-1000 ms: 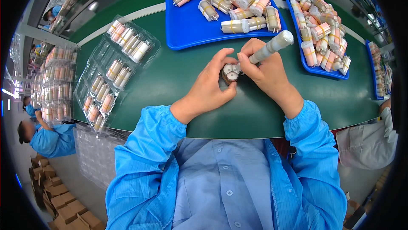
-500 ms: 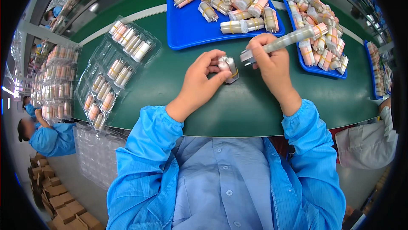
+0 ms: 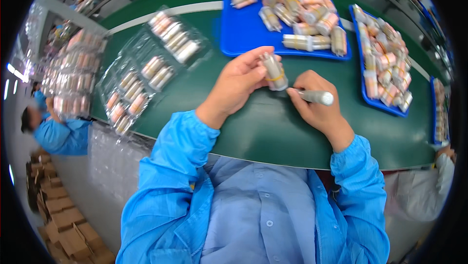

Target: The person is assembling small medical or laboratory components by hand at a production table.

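Grasping a banded bundle of cylinders [image 3: 276,72], the left hand [image 3: 240,79] hung over the green tabletop [image 3: 265,139]; the right hand [image 3: 321,111], just beside, was clenched around a pale tube [image 3: 318,97].

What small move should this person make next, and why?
Perhaps bring the grey pen-shaped tool to the lower end of the banded bundle. The left hand holds the bundle tilted, that end toward the right hand, which grips the tool close by; its tip is hidden.
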{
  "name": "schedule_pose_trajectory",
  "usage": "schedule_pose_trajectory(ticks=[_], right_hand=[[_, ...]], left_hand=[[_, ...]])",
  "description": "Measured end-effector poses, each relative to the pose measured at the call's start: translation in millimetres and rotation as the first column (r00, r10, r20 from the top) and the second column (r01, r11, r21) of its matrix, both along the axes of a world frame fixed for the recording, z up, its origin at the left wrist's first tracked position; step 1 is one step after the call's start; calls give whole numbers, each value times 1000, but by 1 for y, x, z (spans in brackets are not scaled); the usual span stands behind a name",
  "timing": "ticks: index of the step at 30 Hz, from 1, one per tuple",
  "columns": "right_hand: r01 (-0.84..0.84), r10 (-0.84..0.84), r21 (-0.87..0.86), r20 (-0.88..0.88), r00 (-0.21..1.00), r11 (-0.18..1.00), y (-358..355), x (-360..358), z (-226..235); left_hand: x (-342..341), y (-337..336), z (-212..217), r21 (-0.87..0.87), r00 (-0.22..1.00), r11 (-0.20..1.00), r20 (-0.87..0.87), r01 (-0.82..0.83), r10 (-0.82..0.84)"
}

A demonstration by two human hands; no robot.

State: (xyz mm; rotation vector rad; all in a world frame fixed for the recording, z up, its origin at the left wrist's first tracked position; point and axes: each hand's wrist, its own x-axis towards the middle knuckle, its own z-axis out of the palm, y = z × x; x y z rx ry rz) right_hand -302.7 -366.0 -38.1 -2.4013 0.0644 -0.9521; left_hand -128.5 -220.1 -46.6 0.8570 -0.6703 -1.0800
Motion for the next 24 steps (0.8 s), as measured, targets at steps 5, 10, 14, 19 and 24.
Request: schedule_pose_trajectory(ticks=[5,10,14,19,24], right_hand=[[50,-34,129,-120,992,990,-7,-6,-16],[57,-34,142,-156,987,988,3,-6,-11],[30,-10,144,-140,990,989,3,-2,-9],[39,-27,103,-111,993,994,0,-5,-12],[43,-21,139,-151,988,989,1,-3,-9]], left_hand=[[29,-4,3,-216,465,861,768,-461,441],[106,41,22,-469,-370,406,879,-784,301],[176,95,10,-377,-412,288,908,-881,-74],[202,102,6,42,-35,208,935,-977,-353],[184,62,-9,-370,-420,416,907,-831,-33]])
